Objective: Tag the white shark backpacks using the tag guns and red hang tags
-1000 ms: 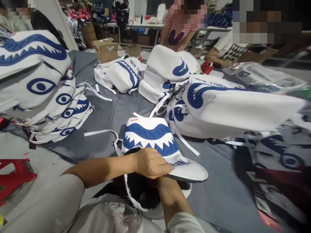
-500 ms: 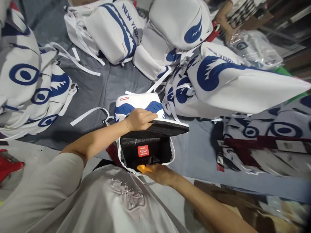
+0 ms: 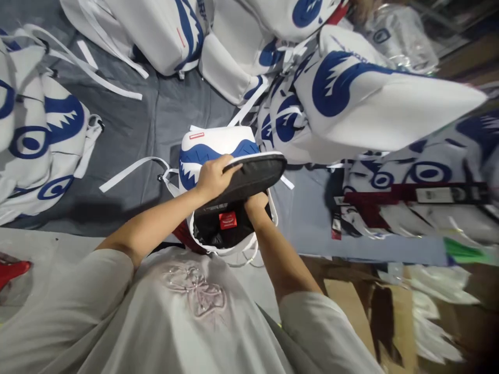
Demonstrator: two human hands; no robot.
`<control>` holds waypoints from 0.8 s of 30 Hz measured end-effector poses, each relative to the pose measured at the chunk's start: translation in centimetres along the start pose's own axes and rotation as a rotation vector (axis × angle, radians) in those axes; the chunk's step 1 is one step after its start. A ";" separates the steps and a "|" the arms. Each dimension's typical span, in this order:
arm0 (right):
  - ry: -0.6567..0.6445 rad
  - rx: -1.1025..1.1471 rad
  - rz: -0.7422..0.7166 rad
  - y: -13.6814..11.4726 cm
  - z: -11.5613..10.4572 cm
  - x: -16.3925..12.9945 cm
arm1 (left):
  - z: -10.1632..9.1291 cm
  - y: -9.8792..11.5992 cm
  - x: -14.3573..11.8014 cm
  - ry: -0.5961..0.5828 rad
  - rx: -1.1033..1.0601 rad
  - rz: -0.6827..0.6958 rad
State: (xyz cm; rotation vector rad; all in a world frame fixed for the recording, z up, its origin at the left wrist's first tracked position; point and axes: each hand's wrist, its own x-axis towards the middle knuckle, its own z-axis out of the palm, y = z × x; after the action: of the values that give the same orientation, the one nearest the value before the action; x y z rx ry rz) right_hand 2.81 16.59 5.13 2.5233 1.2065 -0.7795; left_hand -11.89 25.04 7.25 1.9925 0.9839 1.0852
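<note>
Nearest to you, your right hand (image 3: 255,205) is reaching down into the open mouth of the backpack (image 3: 218,150), which is sitting directly in front of your chest, almost against your lap. Your fingers are disappearing into the black lining beside the small red label (image 3: 228,219), so you cannot tell whether that hand is closed on anything or simply resting inside.

Just above it, your left hand (image 3: 212,176) is clamping the near edge of the front flap (image 3: 249,179), thumb underneath and fingers on top, lifting it so its dark underside is facing you. The 2 hands are sitting close together, one over the other, with the flap between them.

The bag's long axis is running straight away from you: opening at your end, blue shark-teeth print and small red tag at the far end. Both hands are about equally near; the right is the one already inside, the left is only propping the lid.

Beyond the bag, 1 loose white strap (image 3: 132,169) is trailing left across the grey sheet (image 3: 156,114). Farther out, more white and blue backpacks (image 3: 370,104) are lying piled on every side, well apart from your hands.
</note>
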 end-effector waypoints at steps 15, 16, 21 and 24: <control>-0.893 1.047 0.237 12.9 3.8 -12.5 | 2.6 0.7 0.7 -0.044 0.017 0.244; -0.787 1.212 0.272 13.1 3.9 -11.8 | 2.5 0.9 0.6 -0.063 0.007 0.280; -0.219 1.690 0.254 9.2 5.4 -5.0 | 2.3 3.4 0.1 -0.158 -0.041 0.526; -0.104 1.783 0.148 5.0 6.5 0.5 | 2.0 4.6 -0.1 -0.168 -0.056 0.726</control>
State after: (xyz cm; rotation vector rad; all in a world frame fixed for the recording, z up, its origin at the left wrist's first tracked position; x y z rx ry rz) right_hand 4.59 11.01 -0.61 3.3772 -0.0543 -2.7114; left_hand -8.75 22.30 10.03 2.4108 0.1158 1.2516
